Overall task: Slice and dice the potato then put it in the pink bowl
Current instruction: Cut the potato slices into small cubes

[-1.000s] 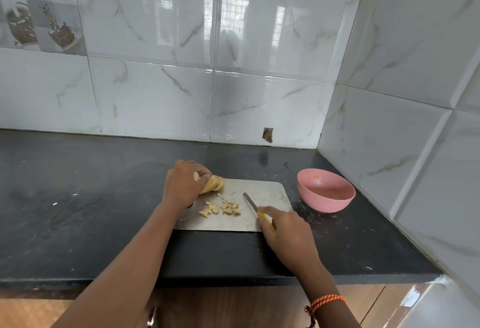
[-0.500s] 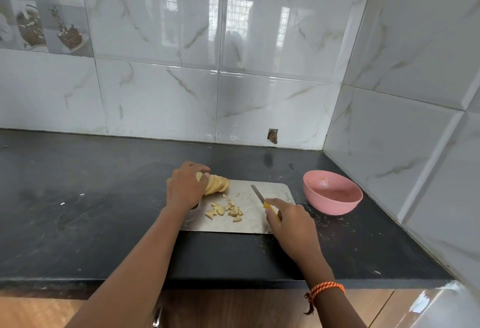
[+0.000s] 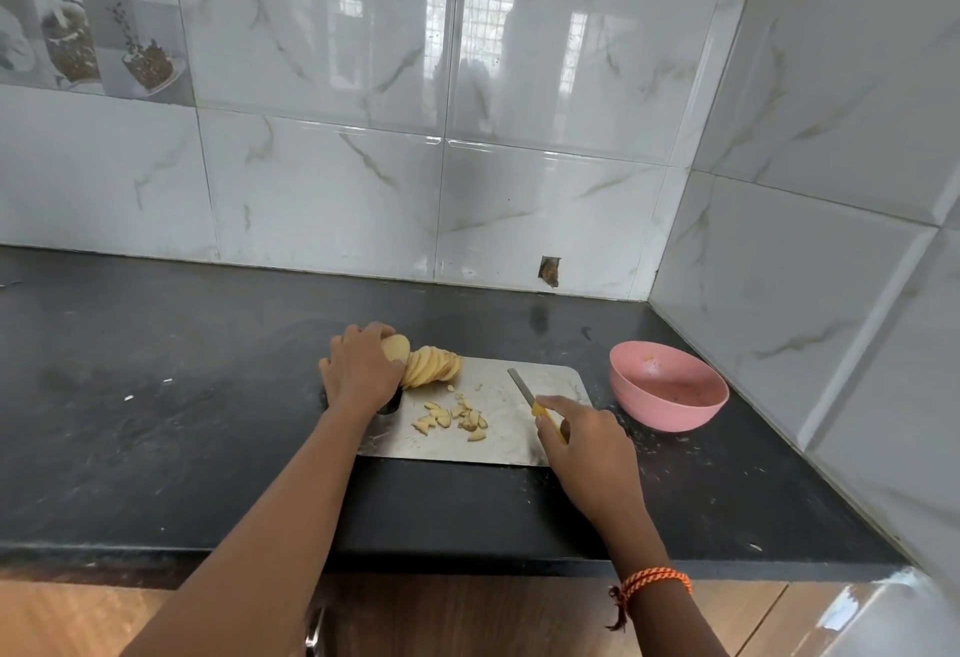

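On a steel cutting board [image 3: 511, 443] lies a row of pale potato slices [image 3: 434, 366] at the board's far left corner. My left hand [image 3: 358, 370] grips the uncut end of the potato [image 3: 396, 347] beside them. A small pile of diced potato pieces [image 3: 452, 420] sits mid-board. My right hand [image 3: 587, 440] holds a yellow-handled knife [image 3: 524, 388] at the board's right side, blade flat and pointing away from me. The pink bowl [image 3: 670, 391] stands right of the board, holding nothing but a few crumbs.
The black counter [image 3: 156, 422] runs left and toward me to its front edge. White tiled walls close the back and right sides, meeting in a corner behind the bowl. Wooden cabinet fronts [image 3: 467, 620] show below the counter.
My left hand has drawn back along the potato, so more of the sliced row shows. My right hand with the knife has shifted slightly right, away from the diced pile.
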{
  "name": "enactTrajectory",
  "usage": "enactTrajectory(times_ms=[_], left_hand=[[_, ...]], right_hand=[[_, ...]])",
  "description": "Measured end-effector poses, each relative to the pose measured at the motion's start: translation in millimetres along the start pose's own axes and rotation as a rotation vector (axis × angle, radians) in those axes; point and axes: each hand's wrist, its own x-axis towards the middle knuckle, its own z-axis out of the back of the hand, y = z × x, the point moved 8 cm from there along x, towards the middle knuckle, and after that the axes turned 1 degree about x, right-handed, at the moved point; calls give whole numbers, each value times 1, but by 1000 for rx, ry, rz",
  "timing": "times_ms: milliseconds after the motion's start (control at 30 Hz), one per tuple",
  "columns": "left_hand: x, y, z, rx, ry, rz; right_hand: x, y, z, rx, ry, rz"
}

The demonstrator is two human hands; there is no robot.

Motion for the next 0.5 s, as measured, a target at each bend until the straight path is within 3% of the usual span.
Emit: enactTrajectory(times_ms=[200, 333, 500], left_hand=[[-5, -11, 17, -127, -142, -95], [-4, -3, 15, -287, -107, -7], [-1, 2, 14, -271, -117, 33]], right_hand=[[-1, 1, 2, 13, 2, 3], [-1, 0, 0, 24, 6, -8], [0, -1, 1, 23, -15, -9]])
